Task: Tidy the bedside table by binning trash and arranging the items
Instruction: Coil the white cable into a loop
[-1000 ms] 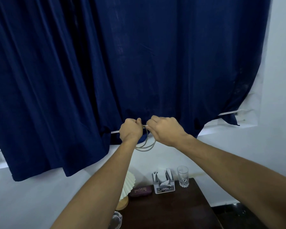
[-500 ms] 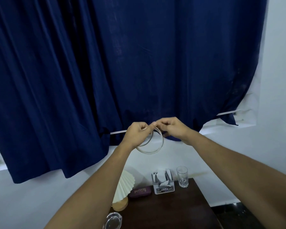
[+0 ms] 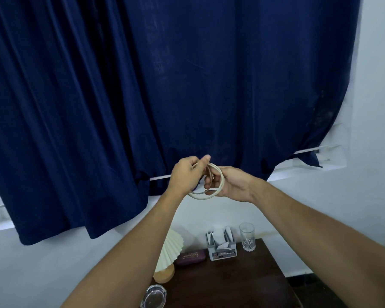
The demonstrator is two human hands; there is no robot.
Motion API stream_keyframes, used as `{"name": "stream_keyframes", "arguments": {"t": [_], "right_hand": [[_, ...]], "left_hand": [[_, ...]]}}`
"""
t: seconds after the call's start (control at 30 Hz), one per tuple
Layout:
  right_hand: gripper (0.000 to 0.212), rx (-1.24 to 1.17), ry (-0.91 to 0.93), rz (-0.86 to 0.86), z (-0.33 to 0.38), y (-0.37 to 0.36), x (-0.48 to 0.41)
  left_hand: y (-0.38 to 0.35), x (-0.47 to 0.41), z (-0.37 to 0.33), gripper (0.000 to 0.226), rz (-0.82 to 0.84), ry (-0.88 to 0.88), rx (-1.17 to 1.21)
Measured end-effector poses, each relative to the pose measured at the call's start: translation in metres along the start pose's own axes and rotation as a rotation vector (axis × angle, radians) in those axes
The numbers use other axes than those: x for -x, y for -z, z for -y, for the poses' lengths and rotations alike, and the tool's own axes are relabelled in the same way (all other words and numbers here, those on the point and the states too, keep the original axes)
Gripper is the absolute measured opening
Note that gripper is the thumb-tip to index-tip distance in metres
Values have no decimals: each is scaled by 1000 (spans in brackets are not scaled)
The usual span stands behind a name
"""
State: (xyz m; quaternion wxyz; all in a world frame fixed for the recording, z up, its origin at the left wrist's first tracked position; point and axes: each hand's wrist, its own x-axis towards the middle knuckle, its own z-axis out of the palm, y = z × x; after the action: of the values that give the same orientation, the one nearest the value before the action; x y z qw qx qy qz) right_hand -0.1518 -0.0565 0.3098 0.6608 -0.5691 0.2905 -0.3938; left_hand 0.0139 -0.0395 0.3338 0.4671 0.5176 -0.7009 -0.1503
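A pale cable wound into a small coil (image 3: 220, 185) is held up in front of the blue curtain, well above the bedside table (image 3: 231, 283). My left hand (image 3: 187, 174) pinches the top of the coil with curled fingers. My right hand (image 3: 233, 185) cups the coil from the right, its fingers curled through the loops. The cable's end sticks out between the two hands.
On the dark wooden table stand a pleated cream lamp (image 3: 168, 252) on a wooden base, a maroon case (image 3: 190, 256), a grey tissue holder (image 3: 221, 246), a drinking glass (image 3: 247, 236) and a clear glass ashtray (image 3: 153, 296). The blue curtain (image 3: 165, 96) hangs behind.
The cable loops have grown into a rounder coil. My right hand has turned palm-up under the coil, and both hands sit slightly lower against the curtain hem.
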Motion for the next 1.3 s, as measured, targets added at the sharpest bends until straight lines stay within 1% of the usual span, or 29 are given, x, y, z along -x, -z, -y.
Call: {"name": "stream_keyframes", "arguments": {"t": [0.07,0.13,0.2,0.3,0.33,0.37,0.47,0.53,0.57,0.7,0.83,0.93,1.0,1.1,1.13,1.23,1.3], "right_hand": [[31,-24,-50,32,0,0,2],[36,-29,-78,51,1,1,4],[45,-47,-104,70,0,4,4],[69,-77,-165,101,-6,10,2],[69,-50,-171,90,-7,9,0],[65,12,-147,54,-8,6,0],[41,306,53,-111,-10,-8,0],[27,428,174,-175,-13,-15,0],[26,492,221,-198,-15,-16,-1],[40,850,399,-331,-27,-21,-2],[37,1283,678,-497,-36,-22,2],[37,1536,749,-527,-36,-20,3],[34,1639,794,-550,-35,-16,0],[19,1728,925,-600,-35,-15,-2],[19,1749,962,-616,-34,-16,-1],[29,1775,1006,-609,-32,-17,1],[26,1735,1033,-600,-32,-17,1]], "left_hand": [[0,0,4,33,-68,-57,-75],[-2,0,8,29,-9,-126,-114],[-3,1,12,34,41,-152,-156],[-4,2,12,44,4,-176,-280],[-4,3,11,47,-22,-170,-309],[-4,4,10,50,-54,-158,-340],[-5,5,11,53,-122,-86,-415],[-5,6,11,53,-152,-27,-455],[-5,6,11,53,-167,-5,-474],[-4,7,8,54,-181,104,-567],[-6,6,12,56,-165,196,-549],[-9,5,15,55,-135,217,-524],[-11,4,16,55,-115,220,-523],[-12,2,17,54,-85,238,-511],[-13,1,17,54,-74,248,-502],[-12,0,17,50,-44,271,-495],[-12,1,17,47,-33,279,-474]]}}
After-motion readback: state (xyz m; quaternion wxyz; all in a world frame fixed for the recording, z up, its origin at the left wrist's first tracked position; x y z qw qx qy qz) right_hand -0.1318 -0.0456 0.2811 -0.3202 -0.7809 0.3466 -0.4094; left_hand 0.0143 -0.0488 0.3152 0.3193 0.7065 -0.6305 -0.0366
